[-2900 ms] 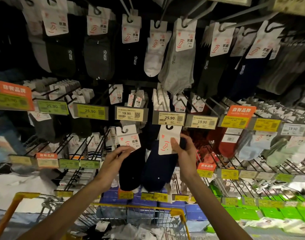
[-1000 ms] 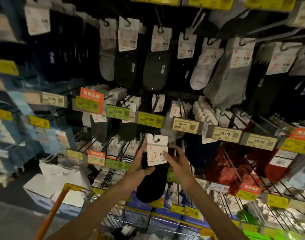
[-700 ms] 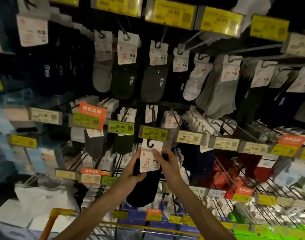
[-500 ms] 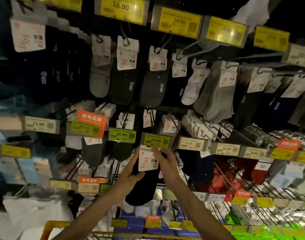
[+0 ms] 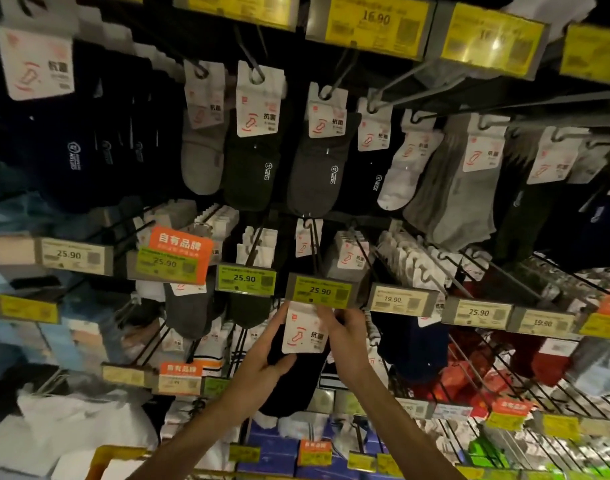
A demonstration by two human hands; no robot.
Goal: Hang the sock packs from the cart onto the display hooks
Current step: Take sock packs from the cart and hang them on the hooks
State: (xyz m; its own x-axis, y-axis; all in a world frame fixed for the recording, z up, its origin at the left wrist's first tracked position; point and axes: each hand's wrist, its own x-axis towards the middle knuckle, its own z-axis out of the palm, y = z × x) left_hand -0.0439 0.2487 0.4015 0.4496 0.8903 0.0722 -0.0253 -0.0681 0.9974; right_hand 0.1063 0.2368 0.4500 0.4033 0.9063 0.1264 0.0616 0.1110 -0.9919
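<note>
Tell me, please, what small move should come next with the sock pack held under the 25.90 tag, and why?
Probably ease the sock pack back along the hook. Both the left hand and right hand hold it, and its card top is already tucked behind the price tag.

Sock pack (image 5: 303,332) now higher in both hands, card top behind the 25.90 tag (image 5: 320,291).

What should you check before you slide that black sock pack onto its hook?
1. Left hand holds the black sock pack: ok.
2. Right hand holds the pack's white card: ok.
3. Card top raised to the 25.90 price tag: ok.
4. Card's hanging hole lined up with the hook: cannot tell, hidden behind the tag.
5. Room left on that hook: cannot tell.
</note>
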